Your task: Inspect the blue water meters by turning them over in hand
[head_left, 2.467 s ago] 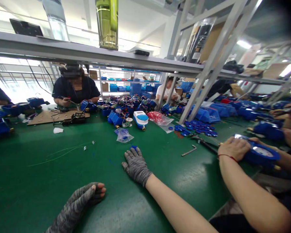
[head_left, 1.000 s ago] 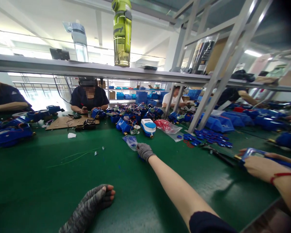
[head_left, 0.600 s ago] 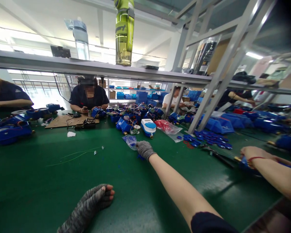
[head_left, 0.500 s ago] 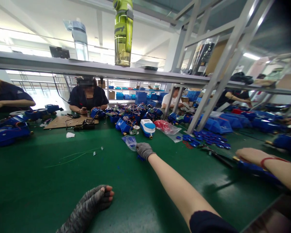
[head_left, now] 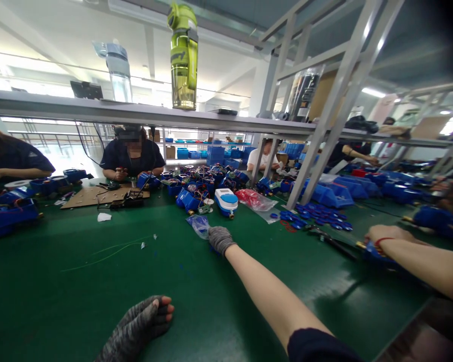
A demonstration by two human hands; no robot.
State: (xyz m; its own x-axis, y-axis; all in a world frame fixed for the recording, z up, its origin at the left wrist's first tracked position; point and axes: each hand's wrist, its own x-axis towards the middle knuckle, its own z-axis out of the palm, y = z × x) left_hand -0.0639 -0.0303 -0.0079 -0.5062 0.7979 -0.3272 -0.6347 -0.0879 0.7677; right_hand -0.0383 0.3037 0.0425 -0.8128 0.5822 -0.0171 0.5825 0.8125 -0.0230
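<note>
My right hand [head_left: 221,240], in a grey fingerless glove, reaches forward with its fingers closed on the near end of a clear plastic bag [head_left: 199,226]. Blue pieces show through the bag's far part. A little blue also peeks out under this hand, too hidden to name. My left hand [head_left: 147,318], gloved the same way, rests on the green table [head_left: 98,296] with its fingers curled together and nothing visible in them. Just beyond the bag stands a white and blue water meter [head_left: 226,202] with a brass end.
Behind lies a heap of blue meter bodies with wires [head_left: 206,183]. Right of it are a bag of red rings [head_left: 254,198] and scattered blue rings [head_left: 324,216]. A co-worker's hand [head_left: 390,235] holds a blue body at right. A shelf [head_left: 143,113] with bottles spans above.
The view has shifted slightly. My right hand stays on the bag and my left hand stays resting. At right, the co-worker's hand has shifted on the blue body.
</note>
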